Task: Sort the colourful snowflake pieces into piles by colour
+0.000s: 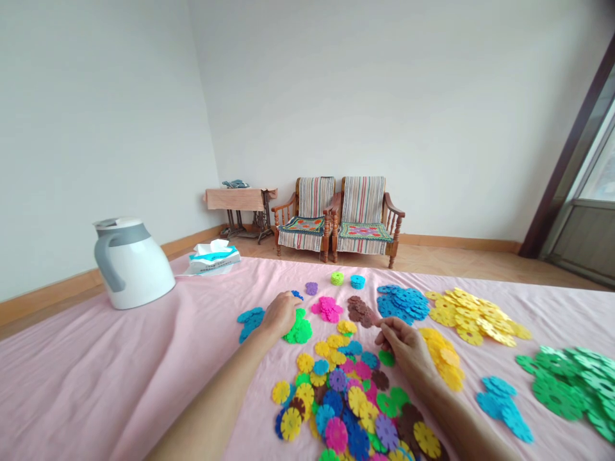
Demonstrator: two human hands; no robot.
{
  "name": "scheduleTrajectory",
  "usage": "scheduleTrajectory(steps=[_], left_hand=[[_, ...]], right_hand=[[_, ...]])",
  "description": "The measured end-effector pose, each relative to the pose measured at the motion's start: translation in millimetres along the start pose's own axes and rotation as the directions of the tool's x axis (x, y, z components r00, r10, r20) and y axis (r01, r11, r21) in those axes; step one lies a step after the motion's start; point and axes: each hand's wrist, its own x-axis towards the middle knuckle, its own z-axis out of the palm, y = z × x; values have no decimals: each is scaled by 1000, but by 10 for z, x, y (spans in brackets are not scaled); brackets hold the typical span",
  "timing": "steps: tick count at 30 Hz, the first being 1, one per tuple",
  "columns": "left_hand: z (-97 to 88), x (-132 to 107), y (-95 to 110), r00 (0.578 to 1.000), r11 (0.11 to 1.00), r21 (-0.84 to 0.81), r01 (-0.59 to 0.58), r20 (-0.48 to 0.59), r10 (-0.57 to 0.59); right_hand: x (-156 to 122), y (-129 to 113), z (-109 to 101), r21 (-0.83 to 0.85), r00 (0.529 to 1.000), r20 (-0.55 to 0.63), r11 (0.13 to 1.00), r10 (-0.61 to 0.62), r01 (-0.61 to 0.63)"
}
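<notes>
Plastic snowflake discs [336, 400], mixed colours: one loose heap on a pink sheet [96, 390], directly in front of you and between your forearms.

Your hands stand well apart. Your left hand [281, 315] curls downward, its fingertips [294, 299] at a small blue disc [297, 295]; whether it grips that disc, you cannot tell from this view. Your right hand [406, 350] brings thumb and forefinger together beside a brown pile [359, 311]; something pinkish may sit in the pinch, too small to be sure.

Single-colour lots, each apparently kept apart so the colours do not mix:
- teal pile [250, 323], left of the heap
- green pile [298, 329], beneath your left hand
- pink pile [327, 309]
- blue pile [402, 303]
- two yellow piles [473, 315]
- light blue pile [502, 406]
- large green pile [562, 384]

Far edge of the sheet: a small green stack [337, 278] and a small teal stack [357, 281], set on their own.

Also present, off to the left: a white-and-grey kettle [132, 264] and a tissue pack [214, 257]. Beyond the sheet: two wooden armchairs [339, 218] against the wall.
</notes>
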Motion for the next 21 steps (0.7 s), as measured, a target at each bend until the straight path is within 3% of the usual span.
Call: scheduleTrajectory(steps=[7, 15, 18, 21], left_hand=[[-8, -41, 87, 991, 993, 39, -112, -68, 115], [-1, -257, 581, 954, 956, -49, -288, -97, 283], [-5, -414, 755, 948, 943, -103, -317, -65, 312], [-51, -609, 879, 947, 933, -162, -322, -37, 320]], right_hand=[[-24, 14, 23, -93, 999, 25, 995, -35, 37], [-69, -137, -53, -321, 991, 98, 939, -94, 121], [-150, -282, -97, -470, 983, 176, 872, -57, 134], [-246, -406, -107, -686, 958, 285, 706, 37, 177]])
